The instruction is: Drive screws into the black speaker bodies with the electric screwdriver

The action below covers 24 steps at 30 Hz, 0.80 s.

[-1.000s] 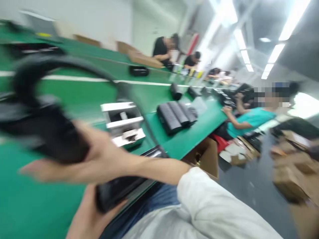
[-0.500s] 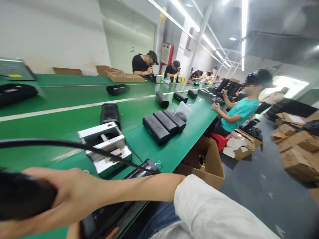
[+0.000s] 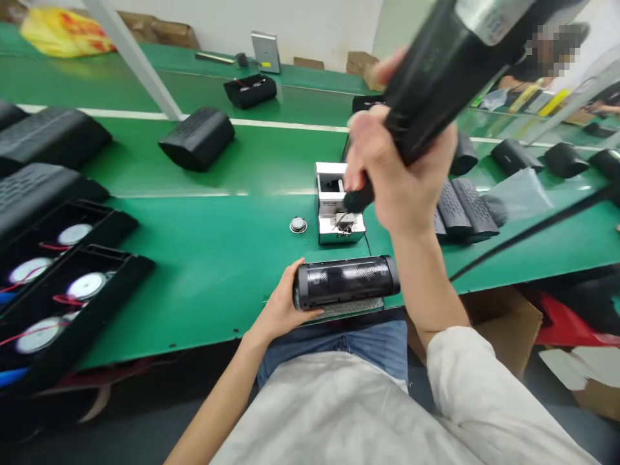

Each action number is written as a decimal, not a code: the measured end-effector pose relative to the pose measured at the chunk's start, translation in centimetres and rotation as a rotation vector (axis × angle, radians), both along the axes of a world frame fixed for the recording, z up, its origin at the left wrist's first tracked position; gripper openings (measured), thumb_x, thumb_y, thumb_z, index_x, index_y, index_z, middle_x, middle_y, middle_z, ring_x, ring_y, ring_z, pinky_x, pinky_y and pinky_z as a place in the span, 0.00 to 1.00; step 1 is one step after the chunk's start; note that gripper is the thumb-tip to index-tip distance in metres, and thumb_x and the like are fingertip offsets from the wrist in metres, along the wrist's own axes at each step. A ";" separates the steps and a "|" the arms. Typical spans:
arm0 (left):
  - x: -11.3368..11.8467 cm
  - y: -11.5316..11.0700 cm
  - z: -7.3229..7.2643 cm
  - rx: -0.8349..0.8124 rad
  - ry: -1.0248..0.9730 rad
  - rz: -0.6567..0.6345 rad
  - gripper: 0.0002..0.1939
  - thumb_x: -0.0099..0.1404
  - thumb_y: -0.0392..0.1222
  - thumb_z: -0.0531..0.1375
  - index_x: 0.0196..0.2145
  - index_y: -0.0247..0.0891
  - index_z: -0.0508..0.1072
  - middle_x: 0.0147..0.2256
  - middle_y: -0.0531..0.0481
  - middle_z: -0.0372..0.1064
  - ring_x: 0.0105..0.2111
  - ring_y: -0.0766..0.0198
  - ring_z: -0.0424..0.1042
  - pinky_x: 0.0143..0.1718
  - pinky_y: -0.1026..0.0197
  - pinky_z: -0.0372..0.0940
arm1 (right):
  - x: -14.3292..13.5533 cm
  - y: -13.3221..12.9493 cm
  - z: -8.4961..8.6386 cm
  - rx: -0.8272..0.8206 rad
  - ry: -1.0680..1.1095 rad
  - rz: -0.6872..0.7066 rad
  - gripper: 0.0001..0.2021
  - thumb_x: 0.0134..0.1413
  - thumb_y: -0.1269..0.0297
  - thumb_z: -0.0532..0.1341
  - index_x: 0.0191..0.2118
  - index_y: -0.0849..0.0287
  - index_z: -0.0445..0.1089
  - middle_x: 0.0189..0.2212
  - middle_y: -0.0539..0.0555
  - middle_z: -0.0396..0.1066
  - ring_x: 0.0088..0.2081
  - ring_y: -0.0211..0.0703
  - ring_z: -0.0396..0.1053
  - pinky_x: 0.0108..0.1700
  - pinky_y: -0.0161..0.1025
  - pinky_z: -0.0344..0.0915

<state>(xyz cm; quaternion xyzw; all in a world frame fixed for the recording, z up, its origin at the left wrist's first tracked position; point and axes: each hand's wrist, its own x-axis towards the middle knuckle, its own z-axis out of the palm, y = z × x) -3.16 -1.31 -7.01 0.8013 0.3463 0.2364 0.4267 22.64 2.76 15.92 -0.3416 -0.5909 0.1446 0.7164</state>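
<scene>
My left hand (image 3: pixel 283 307) grips the left end of a black cylindrical speaker (image 3: pixel 346 281) with a mesh front. The speaker lies on its side at the near edge of the green bench, on a grey pad (image 3: pixel 358 307). Raised over the bench, my right hand (image 3: pixel 397 161) is wrapped around a black corded electric screwdriver (image 3: pixel 429 84), its tip pointing down and left. Behind the speaker stands a silver screw feeder (image 3: pixel 341 226), partly covered by my right hand. A small round metal part (image 3: pixel 298 225) lies left of the feeder.
Open black housings (image 3: pixel 87 284) with round drivers and red wires lie at the left. Another black housing (image 3: pixel 198 139) sits farther back. Perforated black speakers (image 3: pixel 467 206) and a plastic bag (image 3: pixel 520 194) are at the right. A cardboard box (image 3: pixel 504 329) stands below the bench edge.
The view has swung left and down, bringing the whole speaker and my left hand into sight. My right hand, still holding the screwdriver, now appears high above the screw feeder.
</scene>
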 end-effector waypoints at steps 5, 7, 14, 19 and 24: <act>-0.2 -0.1 -0.1 -0.013 -0.011 -0.013 0.61 0.66 0.51 0.81 0.83 0.46 0.51 0.77 0.32 0.62 0.76 0.34 0.71 0.78 0.36 0.68 | 4.0 4.0 -2.3 0.045 0.036 -0.164 0.27 0.61 0.34 0.76 0.48 0.40 0.64 0.24 0.37 0.66 0.20 0.38 0.56 0.24 0.44 0.60; -0.2 -0.1 0.0 -0.012 -0.012 -0.013 0.61 0.66 0.52 0.81 0.83 0.47 0.51 0.76 0.33 0.63 0.76 0.34 0.71 0.78 0.36 0.68 | 4.4 5.0 -3.4 0.084 0.022 -0.167 0.27 0.63 0.34 0.76 0.49 0.42 0.64 0.27 0.38 0.68 0.19 0.37 0.56 0.23 0.44 0.58; -0.1 -0.1 -0.2 0.002 -0.026 -0.011 0.63 0.65 0.54 0.82 0.84 0.50 0.51 0.77 0.34 0.63 0.76 0.34 0.72 0.77 0.36 0.70 | 3.7 5.5 -4.8 0.088 -0.024 -0.216 0.25 0.71 0.36 0.74 0.52 0.47 0.67 0.28 0.41 0.70 0.17 0.32 0.60 0.20 0.39 0.59; 0.0 0.0 -0.1 0.028 -0.062 -0.031 0.63 0.65 0.53 0.82 0.84 0.50 0.50 0.76 0.34 0.64 0.76 0.34 0.71 0.79 0.34 0.68 | 3.6 5.2 -5.5 0.058 0.007 -0.159 0.24 0.69 0.40 0.77 0.51 0.45 0.67 0.27 0.39 0.66 0.17 0.33 0.54 0.19 0.40 0.56; 0.1 -0.2 -0.2 -0.004 -0.087 -0.038 0.64 0.65 0.54 0.83 0.84 0.50 0.51 0.76 0.35 0.64 0.76 0.34 0.70 0.80 0.34 0.66 | 1.8 2.2 -4.7 0.027 0.117 -0.046 0.16 0.68 0.55 0.78 0.50 0.46 0.73 0.23 0.39 0.58 0.16 0.35 0.55 0.20 0.39 0.55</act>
